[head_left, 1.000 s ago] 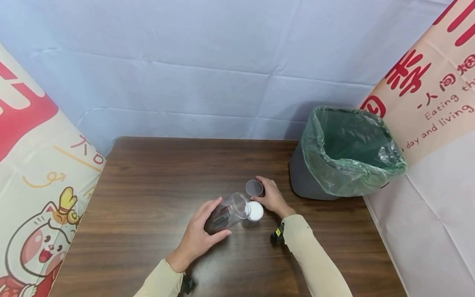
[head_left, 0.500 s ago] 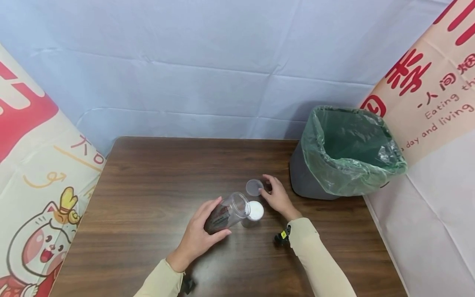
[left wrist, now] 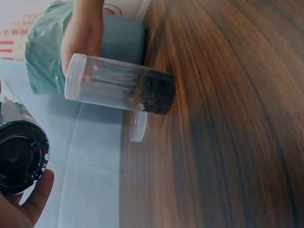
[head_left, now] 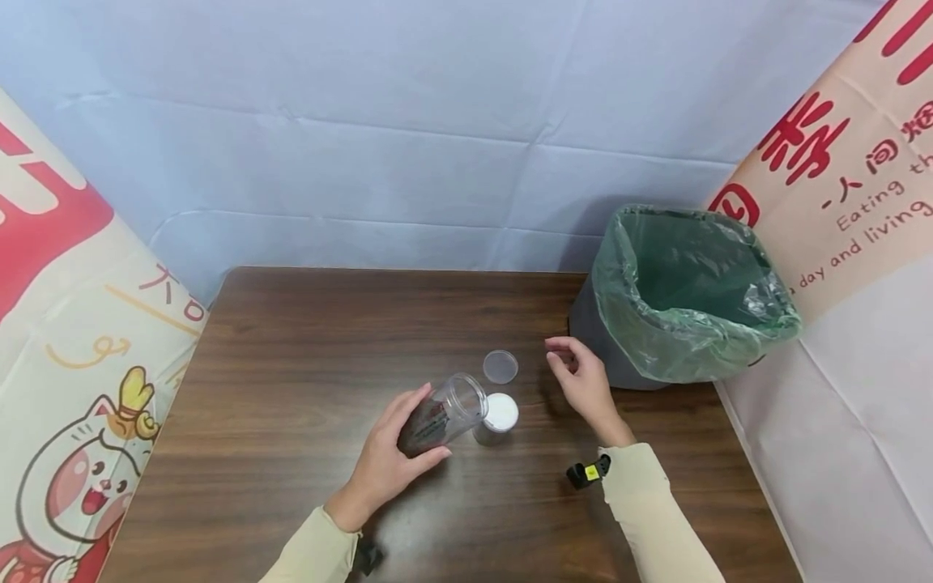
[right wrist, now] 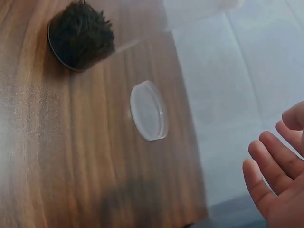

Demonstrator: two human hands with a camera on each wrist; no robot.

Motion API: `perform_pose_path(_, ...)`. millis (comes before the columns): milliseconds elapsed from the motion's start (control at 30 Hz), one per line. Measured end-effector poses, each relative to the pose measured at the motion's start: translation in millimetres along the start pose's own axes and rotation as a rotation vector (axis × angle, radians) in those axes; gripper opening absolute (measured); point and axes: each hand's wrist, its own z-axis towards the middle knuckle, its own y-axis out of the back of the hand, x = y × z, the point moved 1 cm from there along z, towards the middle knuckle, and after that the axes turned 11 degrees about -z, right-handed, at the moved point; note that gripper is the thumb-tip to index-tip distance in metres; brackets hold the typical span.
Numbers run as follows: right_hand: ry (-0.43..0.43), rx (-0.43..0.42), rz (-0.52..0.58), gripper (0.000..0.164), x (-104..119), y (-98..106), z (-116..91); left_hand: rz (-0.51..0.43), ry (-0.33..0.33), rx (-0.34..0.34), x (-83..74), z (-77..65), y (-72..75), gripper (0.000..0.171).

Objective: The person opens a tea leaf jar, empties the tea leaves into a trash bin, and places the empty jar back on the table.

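My left hand [head_left: 389,453] grips a clear plastic jar [head_left: 446,414], tilted with its uncovered mouth to the right. Dark stuff shows toward its base, and the left wrist view shows its black bottom [left wrist: 19,152]. Just beyond that mouth a second clear jar [left wrist: 114,85] stands upright with a white lid [head_left: 501,412] on it. Dark, leaf-like contents [right wrist: 81,37] fill its lower part. A loose translucent lid [head_left: 500,367] lies flat on the table behind this jar. To its right, my right hand [head_left: 585,387] hovers with fingers loosely bent, holding nothing.
A grey bin [head_left: 598,356] lined with a green plastic bag [head_left: 678,348] stands at the table's back right, close beyond my right hand. The brown wooden table [head_left: 306,348] ends at a pale cloth backdrop [head_left: 350,178], with printed cloths on both sides.
My right hand has let go of the translucent lid and moved right, toward the bin. The lid stays on the table. My left hand and its jar have hardly moved.
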Motion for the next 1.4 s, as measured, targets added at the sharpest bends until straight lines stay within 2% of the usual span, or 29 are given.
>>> perform_pose_path(133, 0.052, 0.011, 0.001, 0.022, 15, 18, -6, -0.006, 0.004, -0.007, 0.1, -0.2, 2.2, 0.093)
perform_pose_path(267, 0.081, -0.006, 0.060, 0.019, 29, 37, -9, -0.005, -0.003, -0.008, 1.3, -0.6, 5.6, 0.093)
perform_pose_path(500, 0.123, -0.042, 0.127, 0.021, 56, 87, -18, -0.005, -0.039, -0.045, 2.9, 3.9, 13.5, 0.092)
perform_pose_path(667, 0.150, -0.188, 0.097, 0.018, 65, 130, -21, -0.026, -0.017, -0.059, 1.0, 6.5, 18.3, 0.092)
perform_pose_path(800, 0.155, -0.371, 0.063, 0.011, 65, 160, -18, -0.033, -0.003, -0.062, -0.7, 6.4, 20.2, 0.092)
perform_pose_path(900, 0.141, -0.531, 0.086, 0.011, 62, 179, -16, -0.032, -0.007, -0.063, -1.4, 6.6, 21.4, 0.092)
perform_pose_path(1033, 0.068, -0.701, 0.145, 0.016, 51, 204, -11, -0.031, -0.018, -0.069, -1.2, 7.8, 22.6, 0.093)
perform_pose_path(1133, -0.041, -0.780, 0.063, 0.017, 39, 219, -7, -0.028, -0.027, -0.071, -1.3, 8.3, 23.3, 0.093)
perform_pose_path(1267, -0.215, -0.810, -0.085, 0.024, 24, 228, -5, -0.024, -0.034, -0.071, -0.5, 8.2, 23.7, 0.092)
perform_pose_path(1400, -0.374, -0.766, -0.032, 0.031, 14, 228, -3, -0.025, -0.032, -0.072, -1.0, 8.0, 23.0, 0.092)
